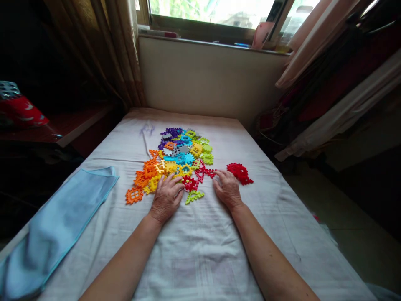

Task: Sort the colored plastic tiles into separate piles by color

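Observation:
A heap of interlocking plastic building pieces lies on the cloth in front of me. My left hand [167,197] rests at its near edge with the fingers apart, over yellow pieces [154,183] and beside a dark red square piece [189,183]. Just right of the heap, my right hand [227,190] is open, its fingertips touching a red triangular piece [210,172]. Between the hands lies a lime green triangular piece [194,196]. Orange pieces [134,195] are at the left, purple ones [172,132] at the far end. A separate red pile [239,172] sits beyond my right hand.
A pale checked cloth [200,259] covers the surface. A light blue cloth [67,225] lies along the left side. Ahead is a wall with a window sill [216,42]; a curtain [103,50] hangs left, and clothes [332,96] hang right.

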A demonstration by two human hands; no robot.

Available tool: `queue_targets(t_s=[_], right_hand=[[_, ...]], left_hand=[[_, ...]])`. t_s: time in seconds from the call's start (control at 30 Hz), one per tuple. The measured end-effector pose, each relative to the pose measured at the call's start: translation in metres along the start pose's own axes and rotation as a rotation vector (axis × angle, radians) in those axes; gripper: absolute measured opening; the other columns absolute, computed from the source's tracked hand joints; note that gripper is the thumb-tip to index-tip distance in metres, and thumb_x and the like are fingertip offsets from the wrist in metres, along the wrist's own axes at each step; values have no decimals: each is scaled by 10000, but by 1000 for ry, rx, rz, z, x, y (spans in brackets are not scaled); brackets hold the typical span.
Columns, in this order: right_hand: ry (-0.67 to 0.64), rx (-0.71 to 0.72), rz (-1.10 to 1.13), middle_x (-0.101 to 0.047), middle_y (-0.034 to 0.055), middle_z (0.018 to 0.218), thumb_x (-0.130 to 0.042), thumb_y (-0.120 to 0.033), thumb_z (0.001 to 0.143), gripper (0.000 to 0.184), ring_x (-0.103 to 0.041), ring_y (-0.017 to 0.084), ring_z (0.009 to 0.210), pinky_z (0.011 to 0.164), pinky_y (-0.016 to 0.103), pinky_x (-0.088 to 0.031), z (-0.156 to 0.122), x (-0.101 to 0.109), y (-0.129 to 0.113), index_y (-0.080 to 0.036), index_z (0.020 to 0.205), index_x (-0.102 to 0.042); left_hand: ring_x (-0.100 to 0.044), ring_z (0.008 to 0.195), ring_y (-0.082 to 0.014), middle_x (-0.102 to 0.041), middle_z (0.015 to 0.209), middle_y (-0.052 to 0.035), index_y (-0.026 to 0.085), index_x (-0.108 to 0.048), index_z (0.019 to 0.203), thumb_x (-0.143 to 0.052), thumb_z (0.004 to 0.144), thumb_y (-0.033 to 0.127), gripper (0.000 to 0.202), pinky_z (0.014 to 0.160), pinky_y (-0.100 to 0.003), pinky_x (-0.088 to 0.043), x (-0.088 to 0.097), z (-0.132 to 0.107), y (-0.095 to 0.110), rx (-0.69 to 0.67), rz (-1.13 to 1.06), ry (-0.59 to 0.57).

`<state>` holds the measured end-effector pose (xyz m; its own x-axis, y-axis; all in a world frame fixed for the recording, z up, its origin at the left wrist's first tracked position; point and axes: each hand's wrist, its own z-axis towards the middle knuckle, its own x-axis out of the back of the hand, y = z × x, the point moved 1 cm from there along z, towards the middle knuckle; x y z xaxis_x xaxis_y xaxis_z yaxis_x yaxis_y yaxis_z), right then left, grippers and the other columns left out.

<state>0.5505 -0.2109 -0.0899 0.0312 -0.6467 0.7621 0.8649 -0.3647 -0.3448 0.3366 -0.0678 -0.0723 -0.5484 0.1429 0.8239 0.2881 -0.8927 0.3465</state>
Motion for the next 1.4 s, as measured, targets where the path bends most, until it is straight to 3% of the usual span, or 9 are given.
queue_targets(t_s=[0.13,0.3,0.53,0.8,1.17,1.4], right_hand=[[-118,-23,-70,-608,127,1274,-568,-322,852,372,-518,304,1159,970,454,-412,-2,-8,1,-217,1197,-659],[-154,-30,-59,-600,123,1284,-571,-318,856,242,-506,301,1191,977,446,-389,-1,-6,2,-218,1041,-691],[-143,-27,-13,-643,127,1209,-572,-311,861,132,-549,281,1155,947,420,-400,0,-2,0,-207,840,-652],[-132,13,41,-665,121,1166,-564,-303,875,127,-574,272,1120,929,418,-408,2,3,0,-201,831,-626],[-119,-50,121,-684,99,1148,-577,-291,883,104,-589,252,1116,948,408,-404,5,8,0,-205,856,-630],[-68,-46,155,-692,88,1099,-575,-276,901,81,-604,237,1080,943,398,-413,6,9,-4,-211,876,-617]], left_hand=[[-485,1318,-288,-673,1243,-26,258,-693,983,-548,901,228,169,1138,-560,-278,2,0,3,7,9,-18],[-462,1338,-275,-661,1263,-20,259,-689,1004,-540,912,230,177,1152,-544,-260,2,0,4,16,21,-44],[-451,1346,-269,-656,1270,-31,257,-687,1012,-543,915,224,177,1153,-540,-261,3,1,4,3,17,-40],[-446,1352,-270,-651,1280,-42,252,-684,1013,-538,926,230,172,1147,-552,-268,7,5,7,4,36,-70],[-438,1357,-274,-645,1280,-50,255,-658,1069,-560,917,218,184,1148,-577,-256,5,10,2,-32,38,-115],[-429,1361,-274,-637,1295,-41,268,-644,1090,-533,917,205,215,1138,-557,-265,3,8,-5,-105,48,-79]])
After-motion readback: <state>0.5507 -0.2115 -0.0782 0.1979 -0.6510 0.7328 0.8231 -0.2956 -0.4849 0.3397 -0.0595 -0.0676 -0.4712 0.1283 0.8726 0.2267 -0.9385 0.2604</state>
